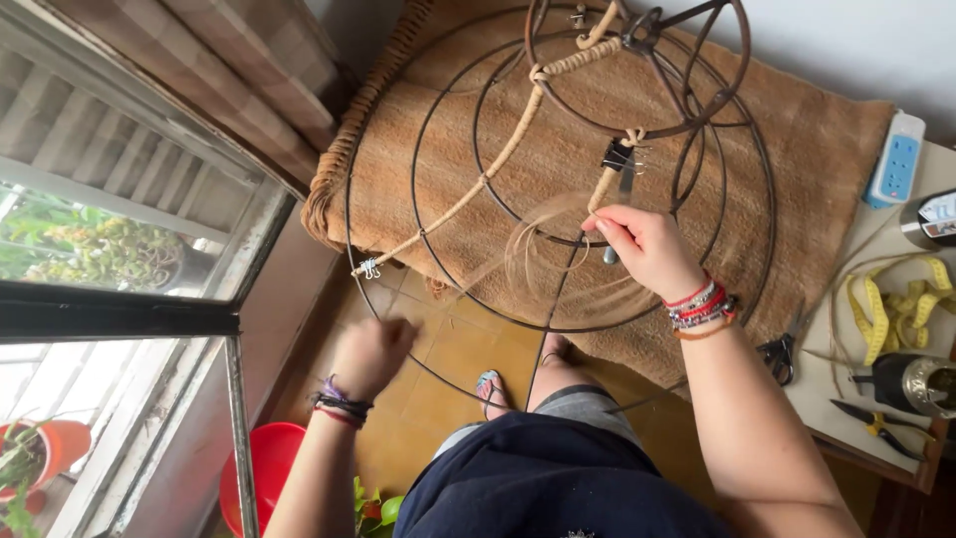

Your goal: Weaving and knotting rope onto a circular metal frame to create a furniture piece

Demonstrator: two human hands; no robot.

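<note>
Head view: wrapping fibre onto wire lampshade frame (558,169).

Right hand (645,244) pinched narrow on fibre strand (543,249) at a frame rib, just below black binder clip (617,156). Left hand (373,351) blurred, fist-like near lower rim; grip on strand cannot be told. Frame leaning over woven mat (797,159). Step judged: winding partway along rib. Next move calls for taut strand, tight turns. Scissors (779,354), tape measure (896,309) near on surface (846,399).

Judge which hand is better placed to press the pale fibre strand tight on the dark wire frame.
Probably the right hand: it pinches the pale fibre strand on the dark wire frame. The left hand is lower, blurred.
</note>
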